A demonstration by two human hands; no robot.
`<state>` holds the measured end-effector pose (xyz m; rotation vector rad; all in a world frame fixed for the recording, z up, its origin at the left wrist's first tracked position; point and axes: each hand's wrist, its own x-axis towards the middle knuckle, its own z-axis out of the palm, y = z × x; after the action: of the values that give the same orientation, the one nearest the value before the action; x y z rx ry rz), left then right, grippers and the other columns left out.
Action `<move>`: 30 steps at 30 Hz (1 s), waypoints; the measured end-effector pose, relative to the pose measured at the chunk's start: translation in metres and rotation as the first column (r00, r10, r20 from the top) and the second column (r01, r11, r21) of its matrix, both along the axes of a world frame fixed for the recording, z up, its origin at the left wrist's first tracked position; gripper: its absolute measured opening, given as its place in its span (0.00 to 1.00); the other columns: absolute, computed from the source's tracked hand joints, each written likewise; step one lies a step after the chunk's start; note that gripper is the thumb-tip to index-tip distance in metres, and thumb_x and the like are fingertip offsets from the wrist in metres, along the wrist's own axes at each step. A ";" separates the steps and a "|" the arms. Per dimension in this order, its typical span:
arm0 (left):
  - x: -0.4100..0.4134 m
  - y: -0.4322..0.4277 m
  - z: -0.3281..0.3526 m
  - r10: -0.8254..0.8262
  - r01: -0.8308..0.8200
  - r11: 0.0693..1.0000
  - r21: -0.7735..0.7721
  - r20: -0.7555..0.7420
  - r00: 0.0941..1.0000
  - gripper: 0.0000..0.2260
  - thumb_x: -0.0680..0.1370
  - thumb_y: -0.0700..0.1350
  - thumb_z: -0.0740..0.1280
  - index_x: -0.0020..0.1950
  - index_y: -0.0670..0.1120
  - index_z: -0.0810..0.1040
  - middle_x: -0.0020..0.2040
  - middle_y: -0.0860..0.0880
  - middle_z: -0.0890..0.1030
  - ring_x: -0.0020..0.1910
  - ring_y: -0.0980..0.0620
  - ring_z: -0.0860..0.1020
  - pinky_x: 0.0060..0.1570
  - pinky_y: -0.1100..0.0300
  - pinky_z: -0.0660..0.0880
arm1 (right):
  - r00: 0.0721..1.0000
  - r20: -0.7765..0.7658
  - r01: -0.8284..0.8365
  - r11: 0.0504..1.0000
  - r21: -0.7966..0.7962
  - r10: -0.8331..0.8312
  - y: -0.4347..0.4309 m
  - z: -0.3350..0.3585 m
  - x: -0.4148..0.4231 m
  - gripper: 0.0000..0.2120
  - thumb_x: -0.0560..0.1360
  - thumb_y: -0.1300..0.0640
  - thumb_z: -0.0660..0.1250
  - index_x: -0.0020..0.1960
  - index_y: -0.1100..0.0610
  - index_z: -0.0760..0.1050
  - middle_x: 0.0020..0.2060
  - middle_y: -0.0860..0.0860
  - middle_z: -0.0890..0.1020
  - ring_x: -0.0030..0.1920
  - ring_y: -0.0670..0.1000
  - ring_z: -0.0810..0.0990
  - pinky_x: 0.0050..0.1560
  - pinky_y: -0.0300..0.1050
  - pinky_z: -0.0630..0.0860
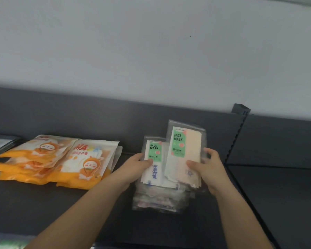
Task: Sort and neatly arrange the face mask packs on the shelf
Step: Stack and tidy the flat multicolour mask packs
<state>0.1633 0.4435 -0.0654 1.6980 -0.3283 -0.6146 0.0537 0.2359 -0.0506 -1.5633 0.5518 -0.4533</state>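
while the left hand point(139, 164) holds a small pack point(153, 155) and the right hand point(207, 168) a tall pack point(182, 150), fingers curled round their edges, both packs stand over the stack point(160, 196) on the shelf point(43, 203), probably to compare and align them; the orange packs point(57, 162) lie sorted apart, to the left.

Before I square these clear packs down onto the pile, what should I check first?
1. Left hand grips the left clear pack: ok.
2. Right hand grips the right clear pack: ok.
3. Both packs' top edges level: not ok, the right one stands higher.
4. Clear stack beneath squared: not ok, edges ragged.
5. Orange packs apart from the clear ones: ok, bare shelf between.
6. Orange packs tidy: not ok, overlapping askew.
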 end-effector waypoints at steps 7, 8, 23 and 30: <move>-0.009 -0.011 0.002 0.084 -0.096 0.991 -0.089 -0.134 0.987 0.17 0.84 0.52 0.58 0.66 0.44 0.76 0.54 0.46 0.85 0.51 0.47 0.84 0.51 0.53 0.79 | 0.996 0.077 -0.046 0.996 0.080 0.039 0.004 0.002 -0.006 0.34 0.73 0.66 0.74 0.74 0.60 0.62 0.50 0.54 0.86 0.46 0.53 0.87 0.39 0.48 0.83; -0.009 -0.012 0.002 0.091 -0.113 0.988 -0.108 -0.193 0.977 0.20 0.84 0.56 0.56 0.64 0.45 0.78 0.54 0.45 0.85 0.52 0.46 0.84 0.54 0.52 0.79 | 0.996 0.035 -0.079 0.997 0.010 0.079 0.009 -0.002 -0.004 0.35 0.72 0.65 0.75 0.75 0.59 0.62 0.51 0.53 0.85 0.46 0.53 0.87 0.41 0.48 0.83; -0.003 -0.009 -0.003 -0.008 -0.090 0.968 -0.236 -0.382 0.924 0.24 0.82 0.61 0.55 0.63 0.46 0.81 0.56 0.43 0.85 0.56 0.43 0.83 0.52 0.51 0.78 | 0.980 -0.028 -0.156 0.841 0.518 0.199 0.020 -0.035 0.004 0.24 0.79 0.42 0.63 0.67 0.57 0.76 0.59 0.58 0.83 0.59 0.59 0.82 0.59 0.55 0.77; -0.010 -0.011 -0.001 -0.083 -0.038 0.965 -0.259 -0.438 0.895 0.21 0.82 0.57 0.59 0.64 0.44 0.79 0.55 0.42 0.86 0.51 0.43 0.85 0.49 0.51 0.78 | 0.976 0.002 -0.183 0.811 0.555 0.219 0.032 -0.033 0.015 0.18 0.83 0.51 0.58 0.63 0.62 0.77 0.51 0.62 0.85 0.48 0.59 0.86 0.44 0.51 0.80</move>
<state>0.1537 0.4328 -0.0666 1.2549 -0.0919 -0.9156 0.0683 0.2683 -0.0832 -1.0570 0.5011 -0.0626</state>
